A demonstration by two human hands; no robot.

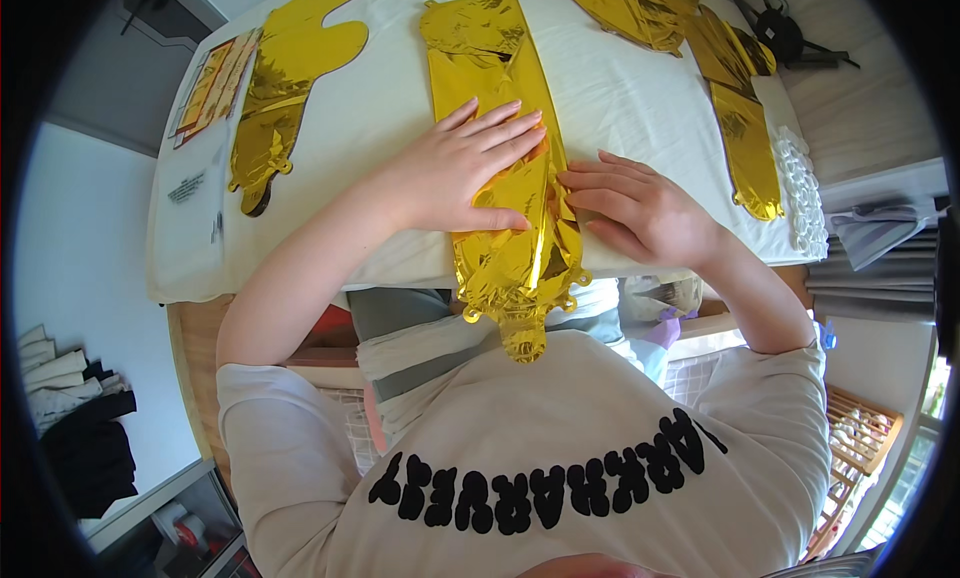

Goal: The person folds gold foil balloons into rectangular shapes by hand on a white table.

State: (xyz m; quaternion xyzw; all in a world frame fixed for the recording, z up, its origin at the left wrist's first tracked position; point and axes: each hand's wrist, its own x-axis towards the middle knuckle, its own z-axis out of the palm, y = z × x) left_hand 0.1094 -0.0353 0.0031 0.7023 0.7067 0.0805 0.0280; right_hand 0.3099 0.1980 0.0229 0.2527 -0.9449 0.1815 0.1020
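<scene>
A flat gold foil balloon (485,78) lies lengthwise on the white-covered table in front of me, its tabbed near end hanging past the table edge toward my shirt. My left hand (475,168) rests flat across its middle, fingers spread and pointing right. At the balloon's right edge is my right hand (640,203), its fingers stretched out and together, the tips touching the foil. Creases and wrinkles run through the near part of the foil. What lies under my left palm is hidden.
Another gold foil balloon (270,118) lies to the left, beside a printed picture sheet (215,88) and a clear plastic bag (190,193). More gold foil (745,128) lies at the right, near a white lacy strip (800,193). A black device with cables (780,33) stands at the far right.
</scene>
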